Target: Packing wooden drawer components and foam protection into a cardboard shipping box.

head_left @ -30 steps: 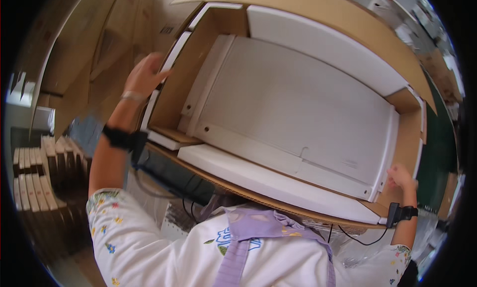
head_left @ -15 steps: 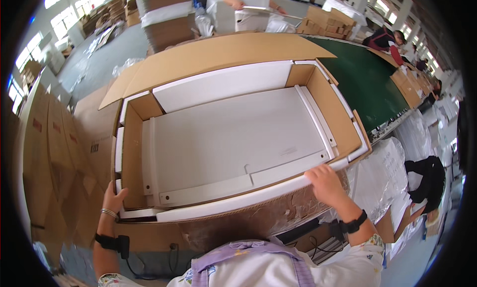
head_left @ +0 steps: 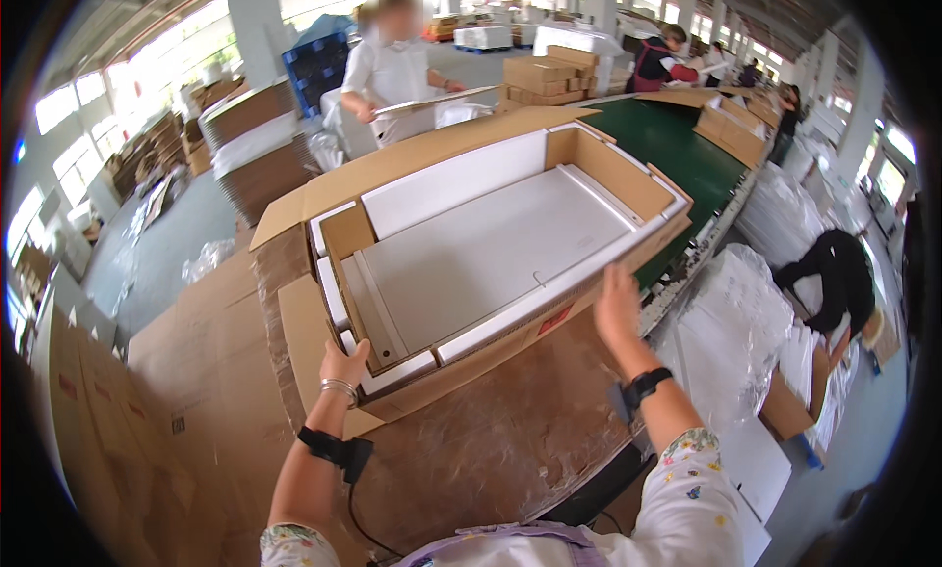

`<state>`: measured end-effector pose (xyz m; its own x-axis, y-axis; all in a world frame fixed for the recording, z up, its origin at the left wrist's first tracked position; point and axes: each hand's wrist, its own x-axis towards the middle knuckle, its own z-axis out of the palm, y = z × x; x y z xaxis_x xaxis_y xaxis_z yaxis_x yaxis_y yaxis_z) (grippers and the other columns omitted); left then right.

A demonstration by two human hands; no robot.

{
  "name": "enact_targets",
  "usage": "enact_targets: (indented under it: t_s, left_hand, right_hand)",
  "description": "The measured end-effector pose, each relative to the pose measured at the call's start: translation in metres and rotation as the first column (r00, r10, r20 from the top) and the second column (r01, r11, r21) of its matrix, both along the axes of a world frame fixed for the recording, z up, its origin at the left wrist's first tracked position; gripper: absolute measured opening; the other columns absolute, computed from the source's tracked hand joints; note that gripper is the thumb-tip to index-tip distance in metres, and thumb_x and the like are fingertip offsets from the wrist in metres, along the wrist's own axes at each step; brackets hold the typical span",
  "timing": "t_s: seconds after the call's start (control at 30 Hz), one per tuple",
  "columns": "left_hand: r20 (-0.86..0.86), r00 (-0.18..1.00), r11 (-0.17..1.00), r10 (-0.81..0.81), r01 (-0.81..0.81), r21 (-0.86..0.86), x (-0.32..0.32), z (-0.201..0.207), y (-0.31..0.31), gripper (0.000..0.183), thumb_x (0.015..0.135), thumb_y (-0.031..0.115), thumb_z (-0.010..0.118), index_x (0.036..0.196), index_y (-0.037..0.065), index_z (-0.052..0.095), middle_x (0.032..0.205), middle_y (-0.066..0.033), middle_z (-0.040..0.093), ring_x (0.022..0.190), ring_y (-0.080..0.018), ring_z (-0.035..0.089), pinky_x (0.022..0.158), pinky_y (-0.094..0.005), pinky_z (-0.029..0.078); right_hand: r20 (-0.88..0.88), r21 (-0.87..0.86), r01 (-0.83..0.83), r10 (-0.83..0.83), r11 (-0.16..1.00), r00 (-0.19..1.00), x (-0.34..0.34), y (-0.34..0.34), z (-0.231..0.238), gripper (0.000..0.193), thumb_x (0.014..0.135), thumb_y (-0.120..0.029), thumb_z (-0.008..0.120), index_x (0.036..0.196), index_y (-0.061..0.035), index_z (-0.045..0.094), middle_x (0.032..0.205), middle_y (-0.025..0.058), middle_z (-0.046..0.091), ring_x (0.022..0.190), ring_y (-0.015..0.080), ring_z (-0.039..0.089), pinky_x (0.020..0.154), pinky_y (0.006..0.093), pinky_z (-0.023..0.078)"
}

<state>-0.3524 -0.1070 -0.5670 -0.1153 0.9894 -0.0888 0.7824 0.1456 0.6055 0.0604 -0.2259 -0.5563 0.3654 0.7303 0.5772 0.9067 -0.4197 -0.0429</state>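
A person's two bare hands work at a long open carton (head_left: pixel 500 351), which sits at an angle on a brown, film-covered surface (head_left: pixel 471 459), its right end beside a green conveyor belt (head_left: pixel 672 140). The left hand (head_left: pixel 340 364) pinches the rim at the carton's near left corner, thumb on the inner side and fingers on the outer. The right hand (head_left: pixel 616 307) is raised at the near long side, toward the right end, its fingers close together; whether it presses on the cardboard or stands just beside it cannot be told. Black straps circle both wrists, and bracelets (head_left: pixel 340 387) ring the left.

White padding strips (head_left: pixel 456 180) line the carton's walls around a flat white panel (head_left: pixel 481 253) lying inside. A wide tan flap (head_left: pixel 422 145) is folded outward along the far side.

Just beyond, a co-worker in a white top (head_left: pixel 365 72) holds a thin, pale board (head_left: pixel 437 100). Brown boxes (head_left: pixel 543 77) are stacked to that person's right, and another open carton (head_left: pixel 731 133) stands farther along the belt. Plastic-wrapped goods (head_left: pixel 726 317) crowd the right; flat cardboard (head_left: pixel 98 439) leans at the lower left.
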Motion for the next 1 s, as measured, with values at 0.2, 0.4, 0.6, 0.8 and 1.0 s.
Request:
enact_targets:
  t_s: [0.2,0.4,0.6,0.8,1.0]
  left_hand:
    - [0.151,0.978,0.983,-0.144,0.124,0.137,0.033,0.009,-0.031,0.081,0.068,0.041,0.060,0.119,-0.010,0.025,0.112,-0.0272,0.045,0.104,-0.0358,0.046,0.087,-0.0377,0.037]
    - [0.483,0.867,0.969,-0.123,0.211,-0.132,0.074,0.029,-0.023,0.066,0.071,0.036,0.060,0.120,0.001,0.033,0.105,-0.0195,0.049,0.097,-0.0324,0.051,0.068,-0.0426,0.048]
    - [0.946,0.307,0.947,-0.102,0.320,-0.002,0.060,0.005,-0.012,0.053,0.079,0.025,0.055,0.124,0.012,0.031,0.121,-0.0060,0.037,0.087,-0.0284,0.050,0.062,-0.0361,0.048]
    - [0.853,0.455,0.951,-0.255,0.277,0.136,0.018,-0.072,-0.031,0.053,0.079,0.023,0.056,0.125,0.012,0.032,0.119,-0.0086,0.042,0.090,-0.0207,0.051,0.070,-0.0333,0.046]
    - [0.497,0.761,0.906,-0.417,0.389,0.164,-0.098,-0.088,-0.126,0.036,0.078,0.018,0.056,0.109,0.003,0.045,0.101,-0.0069,0.053,0.092,-0.0159,0.050,0.078,-0.0275,0.042]
  right_hand:
    - [-0.713,0.355,-0.318,0.475,0.879,0.517,-0.109,-0.009,-0.074,0.074,0.074,-0.019,0.054,0.125,0.0113,0.010,0.126,0.0321,0.022,0.121,0.0397,0.019,0.100,0.0363,0.020]
    - [-0.857,0.389,-0.101,0.400,0.915,0.325,-0.071,0.008,-0.074,0.051,0.075,-0.019,0.055,0.116,0.0034,0.036,0.108,0.0221,0.048,0.098,0.0286,0.049,0.080,0.0322,0.039]
    - [-0.657,0.003,-0.282,0.214,0.960,0.723,-0.180,-0.048,-0.048,0.028,0.076,-0.016,0.047,0.101,-0.0030,0.051,0.088,0.0220,0.056,0.083,0.0361,0.055,0.073,0.0420,0.044]
    - [-0.331,-0.123,-0.625,0.561,0.771,0.758,-0.270,-0.173,-0.118,0.041,0.078,-0.021,0.048,0.113,-0.0030,0.041,0.120,0.0192,0.037,0.111,0.0352,0.034,0.091,0.0439,0.029]
    - [-0.243,-0.117,-0.700,0.663,0.704,0.708,-0.256,-0.195,-0.141,0.034,0.076,-0.018,0.048,0.107,-0.0035,0.047,0.116,0.0162,0.041,0.113,0.0315,0.034,0.094,0.0419,0.027]
